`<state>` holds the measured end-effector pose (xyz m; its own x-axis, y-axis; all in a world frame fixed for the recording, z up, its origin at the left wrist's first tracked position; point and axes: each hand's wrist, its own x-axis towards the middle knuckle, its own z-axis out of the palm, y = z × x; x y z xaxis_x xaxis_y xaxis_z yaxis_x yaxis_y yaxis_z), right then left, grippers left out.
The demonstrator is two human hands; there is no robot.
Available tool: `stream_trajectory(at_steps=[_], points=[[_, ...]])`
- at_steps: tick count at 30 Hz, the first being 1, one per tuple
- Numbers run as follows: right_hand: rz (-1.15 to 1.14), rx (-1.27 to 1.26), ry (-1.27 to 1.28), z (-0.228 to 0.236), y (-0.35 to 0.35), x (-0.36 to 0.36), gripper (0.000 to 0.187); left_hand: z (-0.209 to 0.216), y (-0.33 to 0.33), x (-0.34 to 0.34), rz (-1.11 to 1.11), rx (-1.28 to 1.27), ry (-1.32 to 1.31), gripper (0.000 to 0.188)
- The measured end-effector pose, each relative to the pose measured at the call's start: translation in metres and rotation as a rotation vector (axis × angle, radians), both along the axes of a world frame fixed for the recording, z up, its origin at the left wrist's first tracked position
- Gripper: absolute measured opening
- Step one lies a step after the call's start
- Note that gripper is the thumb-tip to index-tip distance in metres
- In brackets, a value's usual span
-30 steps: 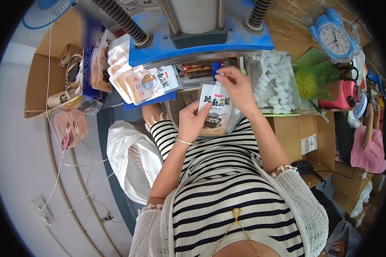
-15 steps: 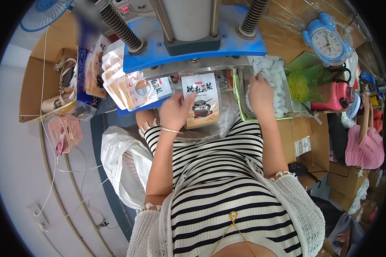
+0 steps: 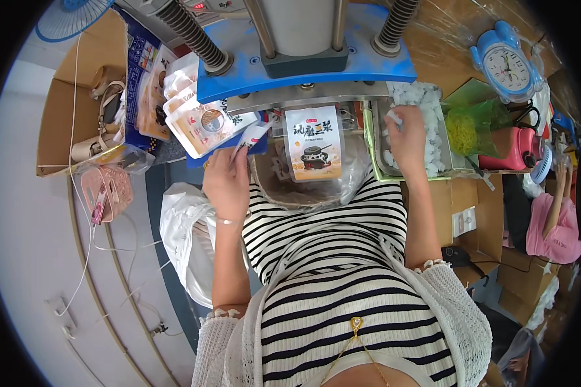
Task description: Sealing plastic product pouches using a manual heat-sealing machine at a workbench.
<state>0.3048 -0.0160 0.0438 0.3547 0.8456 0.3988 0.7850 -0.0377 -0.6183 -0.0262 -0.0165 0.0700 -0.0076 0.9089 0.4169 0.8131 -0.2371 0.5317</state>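
At the left, my left hand [image 3: 227, 184] pinches the edge of a printed pouch [image 3: 254, 135], which stands tilted beside a fanned stack of pouches [image 3: 206, 122] on a blue surface. My right hand [image 3: 408, 142] is above a metal tray [image 3: 376, 145] filled with small white pieces [image 3: 421, 97]. Between its thumb and fingers is one white piece [image 3: 394, 117]. A white and orange pouch [image 3: 314, 151] hangs flat under the front edge of a blue press [image 3: 303, 71], over a round basket [image 3: 265, 180] lined with clear plastic.
Right of the tray stand a green translucent container [image 3: 478, 122], a pink machine [image 3: 511, 149] and a blue alarm clock [image 3: 509, 68]. An open cardboard box [image 3: 58, 122] is at the left, with a pink basket [image 3: 106, 193] below it. A co-worker in pink [image 3: 552, 226] sits far right.
My left hand has moved left, away from the pouch at the press, and now grips another pouch by the stack. My right hand has come up from the tray with a white piece.
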Motion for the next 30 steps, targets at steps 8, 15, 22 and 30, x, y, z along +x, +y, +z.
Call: stream_trajectory(at_steps=[8,15,22,30], points=[[0.550,-0.046,0.510,0.045,-0.007,-0.052,0.011,-0.006,-0.021,0.065,-0.299,-0.466,-0.582,0.021],[0.742,-0.193,0.403,0.023,0.020,-0.068,0.017,-0.040,-0.014,0.076,-0.316,-0.619,-0.724,0.021],[0.315,-0.083,0.325,0.011,0.005,-0.046,0.019,-0.057,0.010,0.074,-0.253,-0.624,-0.979,0.023],[-0.007,-0.233,-0.478,0.002,0.017,0.006,0.016,-0.034,0.039,0.069,-0.181,-0.576,-0.333,0.036]])
